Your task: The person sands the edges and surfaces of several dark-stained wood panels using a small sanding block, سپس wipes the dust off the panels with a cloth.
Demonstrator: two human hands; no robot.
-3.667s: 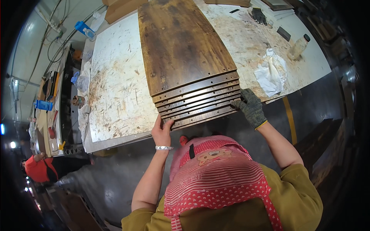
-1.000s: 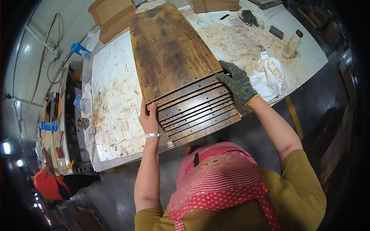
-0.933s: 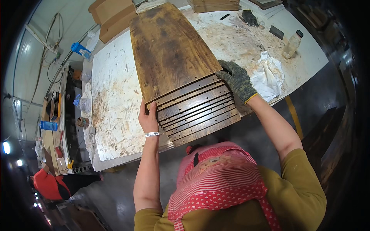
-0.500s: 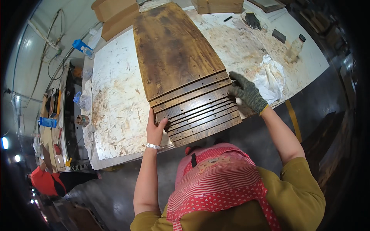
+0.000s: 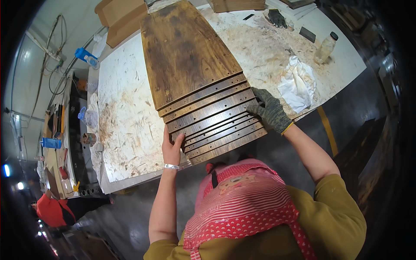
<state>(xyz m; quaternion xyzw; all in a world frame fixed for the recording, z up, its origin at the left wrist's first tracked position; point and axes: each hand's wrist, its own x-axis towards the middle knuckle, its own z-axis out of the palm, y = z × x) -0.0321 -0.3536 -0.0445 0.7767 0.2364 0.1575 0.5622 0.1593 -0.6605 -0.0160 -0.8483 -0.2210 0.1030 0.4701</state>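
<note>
Stack of dark wooden boards (image 5: 197,82) lying fanned on a worn white worktable (image 5: 125,121), its near ends overhanging the table edge. The bare left hand (image 5: 172,148), wearing a bracelet, presses flat and open against the stack's left near corner. The gloved right hand (image 5: 269,111) curls its fingers over the right edge of the boards. A crumpled white cloth (image 5: 298,84) lies just beside the glove, a plastic bottle (image 5: 325,47) farther back.
</note>
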